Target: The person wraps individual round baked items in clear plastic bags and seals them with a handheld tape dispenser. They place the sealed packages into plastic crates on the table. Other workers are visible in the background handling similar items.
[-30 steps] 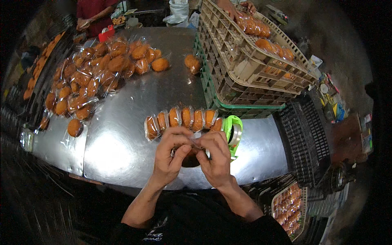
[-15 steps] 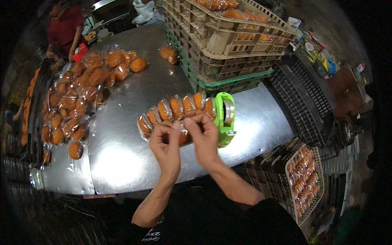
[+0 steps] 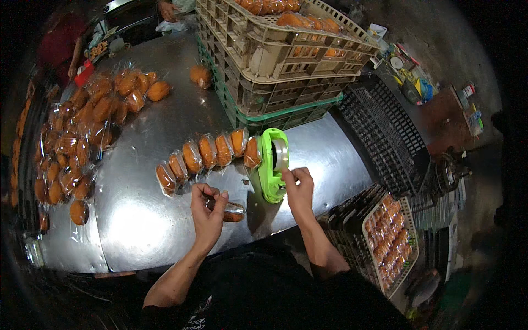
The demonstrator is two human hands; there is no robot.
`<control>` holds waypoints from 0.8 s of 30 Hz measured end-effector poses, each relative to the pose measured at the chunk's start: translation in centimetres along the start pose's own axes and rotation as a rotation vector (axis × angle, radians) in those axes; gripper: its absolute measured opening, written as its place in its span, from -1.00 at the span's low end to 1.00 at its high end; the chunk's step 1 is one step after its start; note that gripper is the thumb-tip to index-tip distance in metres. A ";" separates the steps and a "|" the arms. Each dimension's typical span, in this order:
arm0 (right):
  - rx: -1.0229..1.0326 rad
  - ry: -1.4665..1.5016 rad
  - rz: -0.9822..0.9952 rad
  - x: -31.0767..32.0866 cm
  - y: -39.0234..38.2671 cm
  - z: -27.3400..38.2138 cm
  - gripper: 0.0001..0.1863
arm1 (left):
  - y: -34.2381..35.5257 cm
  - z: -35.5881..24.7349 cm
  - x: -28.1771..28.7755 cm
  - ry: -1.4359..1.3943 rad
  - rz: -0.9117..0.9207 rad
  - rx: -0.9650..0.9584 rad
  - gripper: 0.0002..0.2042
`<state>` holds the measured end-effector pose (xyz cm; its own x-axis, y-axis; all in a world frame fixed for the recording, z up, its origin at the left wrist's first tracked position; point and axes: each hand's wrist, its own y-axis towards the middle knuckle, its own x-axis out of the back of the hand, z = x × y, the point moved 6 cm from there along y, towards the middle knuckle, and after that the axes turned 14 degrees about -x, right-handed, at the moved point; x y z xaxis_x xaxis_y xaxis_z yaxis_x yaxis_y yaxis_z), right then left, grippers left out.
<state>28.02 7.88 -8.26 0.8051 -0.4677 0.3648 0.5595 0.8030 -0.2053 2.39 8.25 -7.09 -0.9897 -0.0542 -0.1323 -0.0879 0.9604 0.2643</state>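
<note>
My left hand (image 3: pixel 208 219) is closed round a brown bun in clear film (image 3: pixel 234 212), held low over the metal table. Thumb and fingertips of my right hand (image 3: pixel 300 192) are pinched together at the right side of a bright green tape dispenser (image 3: pixel 268 181). Any strip of tape between them is too small to make out. Inside the dispenser sits a roll of clear tape (image 3: pixel 280 154). Beyond my hands, several wrapped buns (image 3: pixel 208 151) stand side by side in a slanting row, its right end against the dispenser.
A heap of wrapped buns (image 3: pixel 104 107) covers the table's left side. Stacked crates (image 3: pixel 264 60) rise at the far middle, with a black crate (image 3: pixel 385 132) to their right. Another crate of buns (image 3: pixel 416 242) stands low at right. A co-worker's arm (image 3: pixel 75 58) shows at far left.
My hands have parted: the right has gone over to the tape dispenser, while the left keeps a wrapped bun. The whole view has shifted, so the table's things appear further left.
</note>
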 end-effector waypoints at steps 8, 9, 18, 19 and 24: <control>0.293 0.012 0.293 -4.4 -9.1 2.8 -0.81 | 1.8 0.2 0.9 -0.282 -0.242 0.070 -0.76; 0.355 0.023 0.281 -5.9 -9.6 4.0 -0.84 | 1.8 -0.2 0.9 -0.304 -0.267 0.069 -0.77; -0.468 0.128 1.048 -13.7 -11.1 8.1 -0.73 | 1.7 -6.0 6.6 -0.175 -0.111 -0.111 -0.78; -0.550 0.218 0.995 -14.7 -11.3 7.9 -0.83 | 1.9 -5.9 8.1 -0.237 -0.241 -0.105 -0.74; 0.101 0.091 0.962 -20.1 -10.9 11.4 -0.79 | 1.6 -4.1 12.5 -0.366 -0.326 0.052 -0.37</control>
<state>3.53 12.73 -2.97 0.9242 0.3818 0.0098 -0.3617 0.8831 -0.2988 -10.61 7.96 -4.46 -0.8062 -0.2632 -0.5298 -0.3713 0.9223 0.1069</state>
